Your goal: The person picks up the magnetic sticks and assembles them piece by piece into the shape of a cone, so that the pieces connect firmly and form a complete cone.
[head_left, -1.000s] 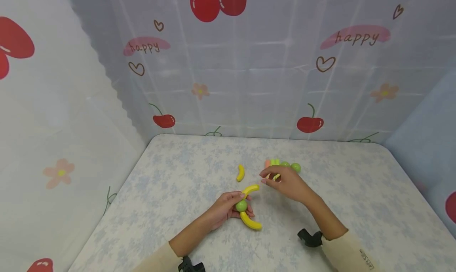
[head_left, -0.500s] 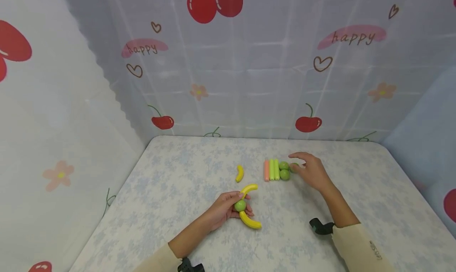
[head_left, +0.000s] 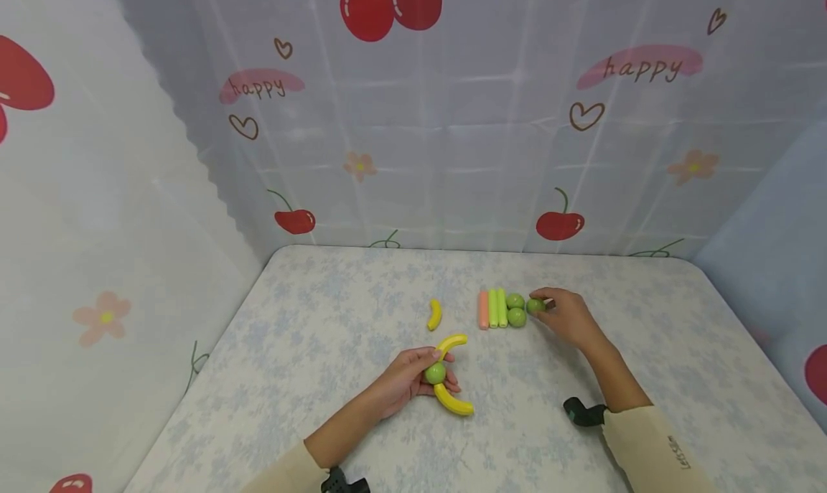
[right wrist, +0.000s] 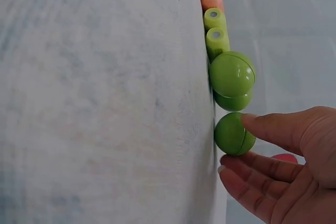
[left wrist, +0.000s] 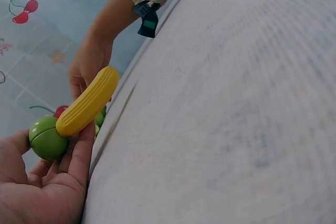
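My left hand (head_left: 403, 379) holds a green ball (head_left: 436, 373) with yellow curved sticks joined on its two sides, one curved stick (head_left: 455, 400) pointing toward me and the other away. The left wrist view shows this ball (left wrist: 47, 139) between thumb and fingers, a ribbed yellow stick (left wrist: 89, 102) rising from it. Over at the right, my right hand (head_left: 568, 319) pinches another green ball (head_left: 535, 306) low at the tabletop. In the right wrist view the thumb lies on one side of that ball (right wrist: 231, 134) and the fingertips on the other.
Left of the right hand sit two more green balls, a nearer ball (head_left: 516, 317) and a farther ball (head_left: 515, 301). Beside them lie two yellow-green rods (head_left: 497, 308) and an orange rod (head_left: 483, 311). A short yellow curved stick (head_left: 435, 315) lies alone on the patterned tabletop (head_left: 336, 313).
The right hand has moved right, from above the rods to the rightmost green ball, and its fingers have closed round it. The left hand keeps its hold in the same place.
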The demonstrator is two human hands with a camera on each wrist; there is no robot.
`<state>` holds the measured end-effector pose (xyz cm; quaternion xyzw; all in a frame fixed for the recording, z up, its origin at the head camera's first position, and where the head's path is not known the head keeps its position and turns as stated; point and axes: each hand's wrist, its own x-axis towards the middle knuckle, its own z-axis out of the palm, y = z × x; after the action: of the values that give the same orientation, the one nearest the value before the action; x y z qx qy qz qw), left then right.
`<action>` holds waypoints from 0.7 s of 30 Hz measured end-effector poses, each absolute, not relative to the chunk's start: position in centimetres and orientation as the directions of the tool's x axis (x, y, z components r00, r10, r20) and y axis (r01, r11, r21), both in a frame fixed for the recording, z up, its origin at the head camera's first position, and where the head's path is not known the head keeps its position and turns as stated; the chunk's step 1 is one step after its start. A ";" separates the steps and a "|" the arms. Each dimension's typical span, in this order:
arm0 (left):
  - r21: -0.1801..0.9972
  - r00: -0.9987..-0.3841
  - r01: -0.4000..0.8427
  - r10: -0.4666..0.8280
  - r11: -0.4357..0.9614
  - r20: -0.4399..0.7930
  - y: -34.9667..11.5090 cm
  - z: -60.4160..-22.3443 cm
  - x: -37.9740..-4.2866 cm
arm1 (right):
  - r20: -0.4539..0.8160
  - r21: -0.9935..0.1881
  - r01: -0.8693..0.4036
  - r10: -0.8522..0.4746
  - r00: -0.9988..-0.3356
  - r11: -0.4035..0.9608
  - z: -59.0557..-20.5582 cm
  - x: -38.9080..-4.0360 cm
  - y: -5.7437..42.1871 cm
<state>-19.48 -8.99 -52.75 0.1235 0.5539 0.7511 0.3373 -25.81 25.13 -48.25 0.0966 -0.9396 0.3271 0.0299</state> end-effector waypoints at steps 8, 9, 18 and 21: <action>0.911 -0.741 -0.374 0.646 -0.171 -0.183 -9.0 -52.7 -19.4 | 0.067 -0.612 -0.150 -0.138 -0.988 0.776 -48.4 -25.9 25.4; 0.910 -0.742 -0.375 0.646 -0.176 -0.181 -9.1 -52.6 -19.4 | 0.068 -0.617 -0.146 -0.132 -0.989 0.773 -48.4 -25.9 25.5; 0.905 -0.745 -0.376 0.646 -0.201 -0.166 -9.1 -52.5 -19.5 | 0.188 -0.641 -0.228 -0.138 -0.972 0.733 -47.0 -25.4 25.2; 0.900 -0.747 -0.382 0.644 -0.211 -0.166 -9.1 -52.6 -19.4 | 0.211 -0.654 -0.259 -0.158 -0.965 0.711 -46.2 -24.9 24.6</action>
<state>-19.44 -9.12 -52.61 0.1232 0.5322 0.7682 0.3337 -24.87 24.56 -46.16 0.1131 -0.9222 0.3631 0.0696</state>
